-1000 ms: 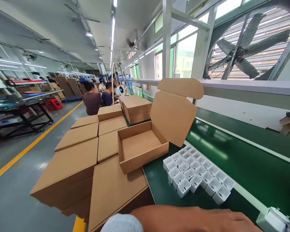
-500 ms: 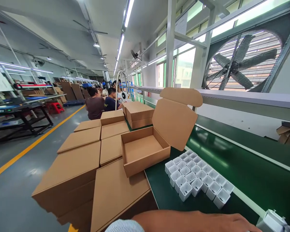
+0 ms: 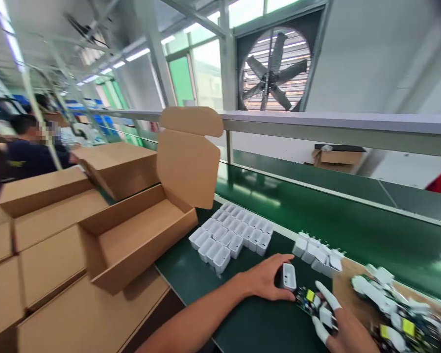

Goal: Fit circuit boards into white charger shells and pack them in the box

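My left hand (image 3: 263, 278) is closed round a small white plastic housing (image 3: 289, 277), its open side with two small holes facing me. Close by on the right, my right hand (image 3: 347, 326), with white finger covers on its fingertips, grips a small circuit board (image 3: 306, 299) that carries a yellow component and a white plug part (image 3: 326, 315). The board's near end points at the housing, and the two look slightly apart. More white housings (image 3: 228, 238) stand in packed rows on the dark green bench, beyond my left forearm.
White plug assemblies (image 3: 318, 254) line the bench beyond my hands. Loose circuit boards (image 3: 397, 314) lie heaped on brown cardboard (image 3: 347, 279) at right. An open carton (image 3: 132, 240) and stacked closed cartons (image 3: 55, 264) fill the left side. A seated co-worker (image 3: 33, 147) is further off.
The view has swung right and down. Both hands now show, with a housing in the left and a circuit board in the right; earlier only one forearm and part of a hand were visible.
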`<state>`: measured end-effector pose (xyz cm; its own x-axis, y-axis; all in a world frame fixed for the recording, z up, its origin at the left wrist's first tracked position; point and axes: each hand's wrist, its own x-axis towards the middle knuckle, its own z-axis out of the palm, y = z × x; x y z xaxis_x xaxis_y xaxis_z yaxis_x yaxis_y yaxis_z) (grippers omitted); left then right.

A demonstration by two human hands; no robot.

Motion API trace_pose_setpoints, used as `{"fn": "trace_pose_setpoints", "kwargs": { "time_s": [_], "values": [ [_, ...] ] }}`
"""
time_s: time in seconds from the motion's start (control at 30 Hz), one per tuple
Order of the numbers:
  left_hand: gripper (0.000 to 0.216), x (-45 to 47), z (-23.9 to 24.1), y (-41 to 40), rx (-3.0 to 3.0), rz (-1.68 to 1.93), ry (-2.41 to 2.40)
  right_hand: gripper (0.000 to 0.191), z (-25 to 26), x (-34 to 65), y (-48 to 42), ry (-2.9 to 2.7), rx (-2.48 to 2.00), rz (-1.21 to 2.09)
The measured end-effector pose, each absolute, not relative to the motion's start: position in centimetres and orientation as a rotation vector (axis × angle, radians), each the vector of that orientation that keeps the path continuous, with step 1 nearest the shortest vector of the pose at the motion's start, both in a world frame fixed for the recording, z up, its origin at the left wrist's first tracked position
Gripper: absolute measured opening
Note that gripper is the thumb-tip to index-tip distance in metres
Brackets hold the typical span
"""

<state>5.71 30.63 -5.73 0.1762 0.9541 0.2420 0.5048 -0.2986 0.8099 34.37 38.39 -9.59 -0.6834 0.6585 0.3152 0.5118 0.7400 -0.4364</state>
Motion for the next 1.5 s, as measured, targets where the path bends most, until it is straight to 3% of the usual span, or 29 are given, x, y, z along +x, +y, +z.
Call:
{"fn": "trace_pose_setpoints", "kwargs": {
  "time_s": [0.1,0.3,0.53,0.6,0.73,0.87,0.97,1.13,1.5],
  "values": [
    [0.105,5.6,-6.1,30.6,1.922,1.012,1.351,0.049,-7.8,33.4,37.6,-2.428,-0.87,0.312],
    [0.096,6.1,-6.2,30.0,1.957,0.999,1.295,0.05,-4.1,31.4,35.4,-2.243,-0.763,0.284],
    [0.075,6.7,-7.8,30.7,1.904,1.051,1.554,0.06,-3.5,31.2,34.6,-2.176,-0.682,0.264],
    [0.078,6.5,-7.5,30.6,1.901,1.055,1.538,0.061,-3.5,31.2,34.7,-2.153,-0.684,0.253],
    [0.107,6.4,-6.1,30.0,1.857,0.932,1.423,0.063,-3.3,31.3,34.6,-2.116,-0.708,0.293],
    [0.083,6.9,-5.3,29.9,1.831,0.777,1.337,0.064,-3.1,31.2,34.4,-2.115,-0.719,0.312],
    [0.069,7.2,-5.6,30.2,1.947,0.925,1.429,0.063,-2.9,31.1,34.2,-2.098,-0.726,0.311],
    [0.069,7.2,-6.3,30.6,2.263,1.147,1.451,0.07,-2.6,30.9,33.8,-2.16,-0.579,0.379],
    [0.065,7.4,-6.2,30.5,2.408,1.108,1.496,0.074,-2.8,30.3,33.0,-2.258,-0.588,0.422]
  ]
}}
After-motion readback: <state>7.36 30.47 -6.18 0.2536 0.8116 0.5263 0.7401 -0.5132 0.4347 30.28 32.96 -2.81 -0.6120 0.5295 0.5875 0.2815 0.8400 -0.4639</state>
